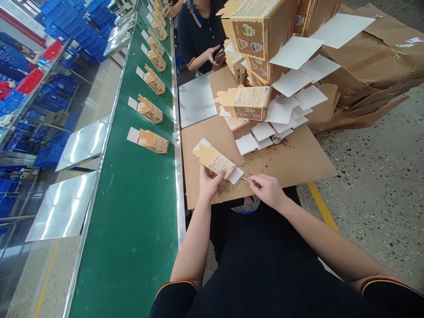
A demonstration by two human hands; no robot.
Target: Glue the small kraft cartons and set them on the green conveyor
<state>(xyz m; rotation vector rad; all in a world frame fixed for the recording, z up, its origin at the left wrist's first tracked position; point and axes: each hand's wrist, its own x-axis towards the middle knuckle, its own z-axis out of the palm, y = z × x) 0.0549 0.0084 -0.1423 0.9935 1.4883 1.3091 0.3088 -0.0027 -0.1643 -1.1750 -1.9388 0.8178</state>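
My left hand [212, 181] is closed around the lower end of a small printed cardboard box [217, 160], which lies tilted over the brown work surface [278, 170]. The box is tan with fine print, and a white flap [236, 175] sticks out at its end nearest me. Just right of that flap, my right hand [266, 189] pinches a thin, pale stick-like piece [245, 178] whose tip reaches the flap. What the stick is exactly is too small to tell.
A green conveyor belt [139, 212] runs along the left, carrying a row of similar boxes [152, 141]. Stacked boxes [251, 104] with white flaps stand beyond my hands, near a tape roll [276, 139]. A co-worker [202, 39] is across the table; brown paper [371, 70] lies at right.
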